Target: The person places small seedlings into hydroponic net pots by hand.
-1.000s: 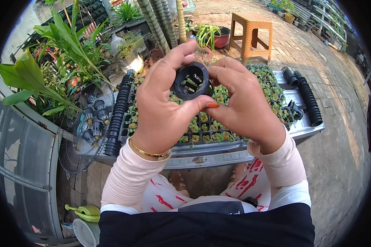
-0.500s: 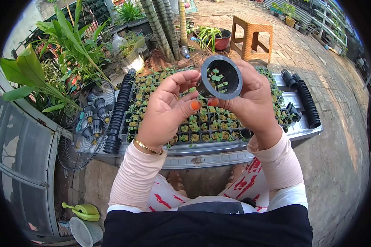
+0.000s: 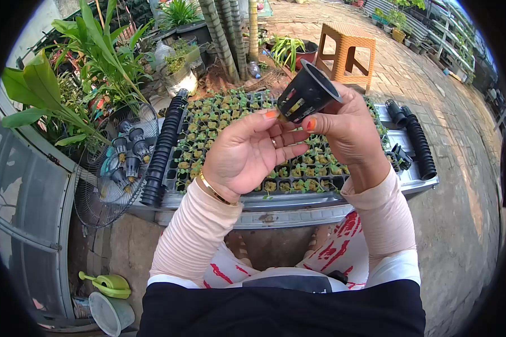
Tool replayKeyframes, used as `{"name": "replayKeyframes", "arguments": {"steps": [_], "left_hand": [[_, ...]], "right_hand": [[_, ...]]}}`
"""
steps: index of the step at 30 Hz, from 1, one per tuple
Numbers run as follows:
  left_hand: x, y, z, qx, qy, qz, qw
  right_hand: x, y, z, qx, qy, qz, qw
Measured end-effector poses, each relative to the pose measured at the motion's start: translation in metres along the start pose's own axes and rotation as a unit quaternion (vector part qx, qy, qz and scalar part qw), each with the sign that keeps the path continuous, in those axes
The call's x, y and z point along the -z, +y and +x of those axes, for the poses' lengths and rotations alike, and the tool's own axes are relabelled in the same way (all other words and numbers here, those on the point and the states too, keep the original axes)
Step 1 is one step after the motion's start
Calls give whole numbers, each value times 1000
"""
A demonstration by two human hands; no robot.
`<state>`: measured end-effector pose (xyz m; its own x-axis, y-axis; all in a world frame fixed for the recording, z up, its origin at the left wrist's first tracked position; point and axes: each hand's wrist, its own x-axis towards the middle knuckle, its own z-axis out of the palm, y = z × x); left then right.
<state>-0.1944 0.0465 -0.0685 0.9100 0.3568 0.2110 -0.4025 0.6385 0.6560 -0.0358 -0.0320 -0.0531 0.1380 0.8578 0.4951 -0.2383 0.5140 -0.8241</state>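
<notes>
A black slotted net pot (image 3: 308, 92) is tilted in the air above the seedling tray, its rim up to the right and its base down to the left. My right hand (image 3: 348, 126) is closed around its rim side, with the thumb on the near wall. My left hand (image 3: 250, 143) is palm up below, its thumb at the pot's narrow base by a yellowish plug (image 3: 283, 117); the other fingers stretch underneath. Green shows through the slots. Beneath both hands lies a black seedling tray (image 3: 334, 181) with rows of small seedlings in yellowish plugs.
Stacks of nested black pots lie left (image 3: 166, 149) and right (image 3: 419, 143) of the tray. At left, a wire fan guard (image 3: 90, 202) holds several filled net pots (image 3: 132, 164). A green watering can (image 3: 112, 285) and bucket (image 3: 111, 314) stand on the ground; a brown stool (image 3: 348, 42) stands behind.
The net pot has turned from showing its open mouth to showing its slotted side, base toward my left hand. My left hand has dropped lower and rolled palm up.
</notes>
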Motion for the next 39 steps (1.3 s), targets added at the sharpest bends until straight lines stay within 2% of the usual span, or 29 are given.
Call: {"name": "replayKeyframes", "arguments": {"steps": [2,6,18,21,22,24,26,28,30,31,35,39], "left_hand": [[-1,0,-1,19,25,-14,999],[9,-1,-2,23,7,-13,1000],[5,5,-13,-2,45,70,997],[1,11,-19,-110,141,228,957],[-3,14,-21,-111,142,228,957],[-12,22,-24,-131,145,323,926],[-17,30,-24,-126,140,331,925],[-22,36,-26,-147,170,357,907],[-20,45,-29,-158,175,363,901],[-19,52,-33,-169,181,389,887],[-6,89,-59,-191,226,441,847],[5,137,-103,-194,316,463,805]], "right_hand": [[-1,-1,0,-20,-6,-8,1000],[-6,-2,0,-27,0,-8,1000],[-5,-7,2,-62,10,-41,997],[-8,-11,5,-77,4,-61,995],[-11,-12,6,-92,2,-75,993],[-15,-12,11,-108,-4,-89,990],[-17,-12,17,-135,-27,-212,967],[-32,-18,25,-132,-24,-249,959],[-46,-21,36,-138,-49,-381,913],[-48,-7,45,-105,-46,-412,904],[-89,12,76,-81,-112,-452,881],[-141,39,103,-53,-182,-438,879]]}}
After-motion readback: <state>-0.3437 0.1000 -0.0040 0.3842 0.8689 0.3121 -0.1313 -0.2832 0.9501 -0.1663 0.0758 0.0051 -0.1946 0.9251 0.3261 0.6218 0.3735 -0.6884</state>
